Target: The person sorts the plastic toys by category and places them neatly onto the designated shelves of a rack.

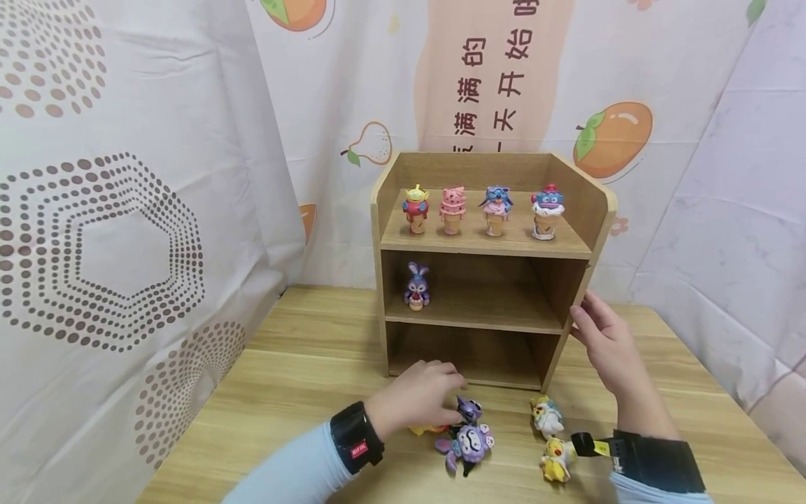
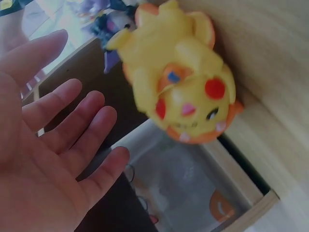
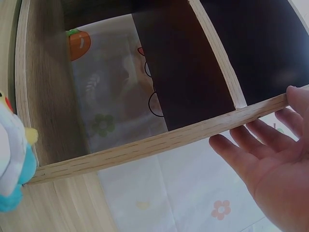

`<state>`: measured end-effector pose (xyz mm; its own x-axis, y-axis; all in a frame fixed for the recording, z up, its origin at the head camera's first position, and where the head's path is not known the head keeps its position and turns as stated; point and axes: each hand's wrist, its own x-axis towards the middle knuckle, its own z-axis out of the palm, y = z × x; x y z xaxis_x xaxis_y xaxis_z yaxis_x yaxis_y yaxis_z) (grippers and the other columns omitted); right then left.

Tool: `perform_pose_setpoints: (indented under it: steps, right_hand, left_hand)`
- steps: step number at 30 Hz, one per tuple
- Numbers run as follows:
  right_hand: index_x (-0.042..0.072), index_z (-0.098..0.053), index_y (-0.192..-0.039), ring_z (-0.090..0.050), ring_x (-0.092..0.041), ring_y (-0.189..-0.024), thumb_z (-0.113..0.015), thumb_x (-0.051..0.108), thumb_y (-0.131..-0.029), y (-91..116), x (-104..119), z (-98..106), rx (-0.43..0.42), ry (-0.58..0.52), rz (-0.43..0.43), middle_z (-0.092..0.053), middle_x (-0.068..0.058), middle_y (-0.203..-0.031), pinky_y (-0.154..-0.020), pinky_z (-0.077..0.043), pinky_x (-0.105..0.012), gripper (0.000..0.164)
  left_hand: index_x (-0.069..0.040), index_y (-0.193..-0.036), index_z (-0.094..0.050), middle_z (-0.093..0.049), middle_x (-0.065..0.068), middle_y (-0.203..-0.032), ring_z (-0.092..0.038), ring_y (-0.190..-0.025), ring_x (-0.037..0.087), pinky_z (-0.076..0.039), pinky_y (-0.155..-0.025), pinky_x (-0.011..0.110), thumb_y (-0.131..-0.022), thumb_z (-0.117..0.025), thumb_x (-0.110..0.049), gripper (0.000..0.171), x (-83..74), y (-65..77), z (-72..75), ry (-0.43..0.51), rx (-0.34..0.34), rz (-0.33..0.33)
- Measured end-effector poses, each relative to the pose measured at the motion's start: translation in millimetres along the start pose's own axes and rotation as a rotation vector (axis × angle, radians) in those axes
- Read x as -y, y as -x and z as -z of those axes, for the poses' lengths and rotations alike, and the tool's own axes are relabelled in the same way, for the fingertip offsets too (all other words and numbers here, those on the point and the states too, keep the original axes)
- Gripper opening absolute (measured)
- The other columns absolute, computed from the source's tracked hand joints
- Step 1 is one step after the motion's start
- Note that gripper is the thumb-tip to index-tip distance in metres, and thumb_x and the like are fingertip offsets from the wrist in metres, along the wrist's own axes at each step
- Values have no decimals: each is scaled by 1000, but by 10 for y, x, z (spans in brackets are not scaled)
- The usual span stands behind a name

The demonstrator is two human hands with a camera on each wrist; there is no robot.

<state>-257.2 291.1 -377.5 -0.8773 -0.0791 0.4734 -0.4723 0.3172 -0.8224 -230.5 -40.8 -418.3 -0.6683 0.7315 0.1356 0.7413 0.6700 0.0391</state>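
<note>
Touching shelf (image 1: 478, 318) with right hand (image 1: 609, 339), left hand (image 1: 418, 394) near yellow figurine (image 2: 178, 63)

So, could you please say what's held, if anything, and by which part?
The right hand grips the wooden shelf by its right side panel; left hand, nothing.

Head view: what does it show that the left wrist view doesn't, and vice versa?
Only head: four ice-cream-cone figurines on the wooden shelf unit's top level, a purple rabbit figurine on its middle level, and the back of the left hand.

Only left wrist: the left palm, the yellow figurine's face and red cheeks, and printed curtain seen through the unit's open back.

Both: the shelf unit, left hand, a dark purple figurine and the yellow figurine, mostly hidden by the hand in head.
</note>
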Motion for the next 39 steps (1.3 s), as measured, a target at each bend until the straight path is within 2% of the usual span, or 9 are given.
perform_pose_setpoints:
  steps: [4, 11, 16, 20, 25, 34, 39]
  right_hand:
    - [16, -29, -162, -47, -10, -134, -46, 27, -110, 13, 5, -6, 0, -16, -4, -33, -27, -158, -94, -47, -11, 55]
    - [12, -30, -161, -47, -8, -133, -46, 22, -110, 11, -4, -9, -1, -42, 15, -32, -31, -157, -94, -48, -11, 55]
    - [12, -30, -161, -48, -7, -131, -46, 22, -110, 8, -21, 1, -3, -46, 21, -33, -31, -157, -95, -48, -12, 54]
    - [12, -31, -161, -49, -5, -130, -46, 22, -110, 13, -30, 6, -9, -45, 15, -34, -30, -156, -95, -48, -13, 54]
    - [14, -31, -161, -48, -6, -131, -46, 23, -110, 5, -33, 5, -8, -49, 12, -34, -29, -157, -95, -48, -13, 54]
    - [15, -31, -161, -47, -7, -133, -46, 24, -110, 13, -24, 5, -3, -42, 3, -33, -28, -158, -95, -48, -13, 54]
    - [14, -30, -162, -47, -7, -132, -45, 25, -110, 19, -23, 11, 2, -25, 2, -34, -28, -157, -95, -48, -12, 55]
  left_hand:
    - [-23, -125, -72, -66, -7, -119, -62, -106, 10, -52, -88, 30, -85, -80, -45, 46, -30, -56, -52, -2, 21, -27]
    - [-27, -125, -72, -67, -9, -119, -62, -109, 9, -52, -94, 33, -86, -81, -38, 42, -38, -151, -121, -10, 59, -59]
    - [-29, -129, -69, -66, -10, -123, -61, -112, 9, -51, -98, 37, -86, -81, -36, 45, -44, -205, -153, -5, 96, -51]
    - [-29, -128, -70, -66, -10, -122, -61, -110, 8, -51, -96, 36, -84, -82, -35, 46, -56, -235, -163, -2, 116, -48]
    - [-31, -123, -72, -66, -11, -116, -62, -104, 6, -52, -90, 33, -83, -82, -32, 41, -72, -259, -178, -18, 122, -55]
    - [-32, -119, -74, -67, -12, -115, -62, -103, 5, -52, -94, 33, -82, -82, -27, 38, -90, -288, -208, -3, 131, -51]
    - [-33, -115, -75, -67, -14, -112, -62, -100, 4, -52, -91, 30, -81, -82, -25, 36, -104, -299, -217, -3, 136, -46]
